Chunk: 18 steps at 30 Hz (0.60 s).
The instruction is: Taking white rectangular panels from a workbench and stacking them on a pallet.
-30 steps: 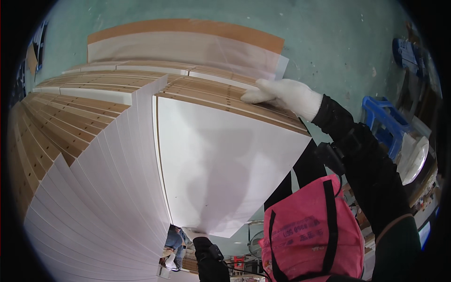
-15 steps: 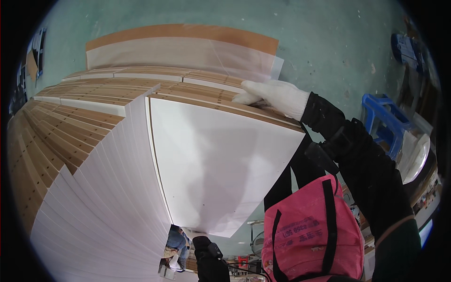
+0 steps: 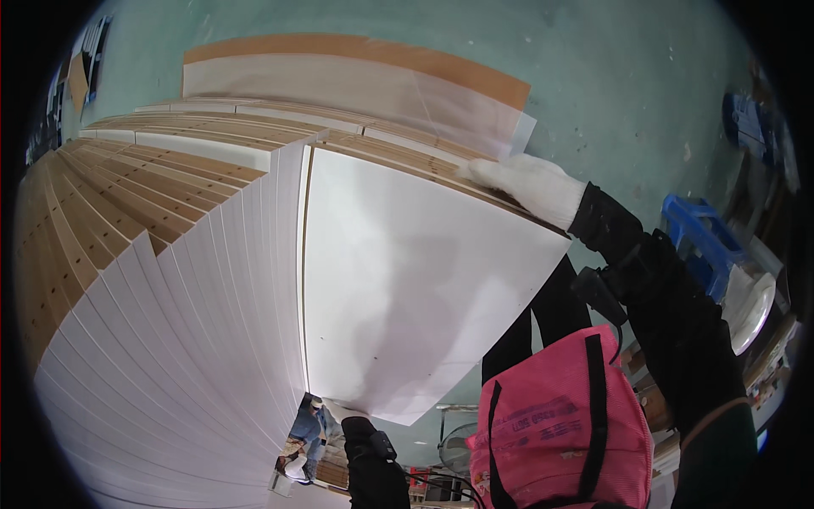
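A large white panel point(image 3: 398, 280) with a brown edge stands in front of me, beside a long row of similar boards. My right hand point(image 3: 532, 185), in a white glove, is closed over its far edge towards the right corner, the fingertips partly hidden. My left hand point(image 3: 341, 411) is at the panel's near edge, low in the picture. Only a little of its pale glove shows above the dark sleeve, and its grip on the panel is mostly hidden.
Closely packed white boards point(image 3: 203, 314) with drilled brown edges point(image 3: 93, 229) fill the left side. A brown-edged sheet point(image 3: 356, 72) lies beyond them on the green floor. A pink bag point(image 3: 560, 424) hangs in front of me. To the right is a blue plastic stool point(image 3: 699, 242); another person point(image 3: 307, 433) is at lower left.
The panel and my right hand sit farther right in the picture, as do the surrounding boards. My right hand's fingers, spread apart before, now lie together over the edge.
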Tool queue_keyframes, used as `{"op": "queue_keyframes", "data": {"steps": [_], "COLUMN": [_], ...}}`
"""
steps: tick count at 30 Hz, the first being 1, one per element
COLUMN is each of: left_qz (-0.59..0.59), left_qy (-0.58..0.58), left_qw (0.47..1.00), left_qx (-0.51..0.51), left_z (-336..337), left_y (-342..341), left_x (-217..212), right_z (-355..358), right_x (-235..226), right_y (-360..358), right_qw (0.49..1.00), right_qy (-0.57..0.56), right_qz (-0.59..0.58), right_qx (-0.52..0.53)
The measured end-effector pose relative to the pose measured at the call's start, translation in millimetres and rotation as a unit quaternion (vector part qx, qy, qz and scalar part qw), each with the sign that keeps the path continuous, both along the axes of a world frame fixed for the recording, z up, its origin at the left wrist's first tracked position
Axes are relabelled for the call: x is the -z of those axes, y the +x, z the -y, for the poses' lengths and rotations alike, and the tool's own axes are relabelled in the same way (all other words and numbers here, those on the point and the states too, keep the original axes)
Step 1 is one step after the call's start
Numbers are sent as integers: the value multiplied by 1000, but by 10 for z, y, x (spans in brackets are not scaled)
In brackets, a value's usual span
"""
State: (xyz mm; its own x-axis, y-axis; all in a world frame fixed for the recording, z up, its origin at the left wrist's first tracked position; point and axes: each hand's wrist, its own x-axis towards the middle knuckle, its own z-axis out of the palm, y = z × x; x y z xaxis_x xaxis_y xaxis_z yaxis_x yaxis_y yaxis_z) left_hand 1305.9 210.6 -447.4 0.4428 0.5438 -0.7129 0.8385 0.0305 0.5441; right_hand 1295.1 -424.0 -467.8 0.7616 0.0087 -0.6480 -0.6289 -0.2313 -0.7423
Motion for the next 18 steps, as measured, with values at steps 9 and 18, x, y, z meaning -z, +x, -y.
{"op": "queue_keyframes", "data": {"steps": [9, 18], "left_qz": [36, 19], "left_qy": [-13, 36], "left_qw": [999, 999], "left_qx": [12, -16], "left_z": [-150, 59], "left_y": [33, -17], "left_x": [-8, 21], "right_z": [-37, 72], "right_x": [157, 29], "right_y": [-12, 17], "right_qw": [964, 967], "right_qy": [142, 102], "right_qz": [-114, -163], "right_qx": [194, 167]}}
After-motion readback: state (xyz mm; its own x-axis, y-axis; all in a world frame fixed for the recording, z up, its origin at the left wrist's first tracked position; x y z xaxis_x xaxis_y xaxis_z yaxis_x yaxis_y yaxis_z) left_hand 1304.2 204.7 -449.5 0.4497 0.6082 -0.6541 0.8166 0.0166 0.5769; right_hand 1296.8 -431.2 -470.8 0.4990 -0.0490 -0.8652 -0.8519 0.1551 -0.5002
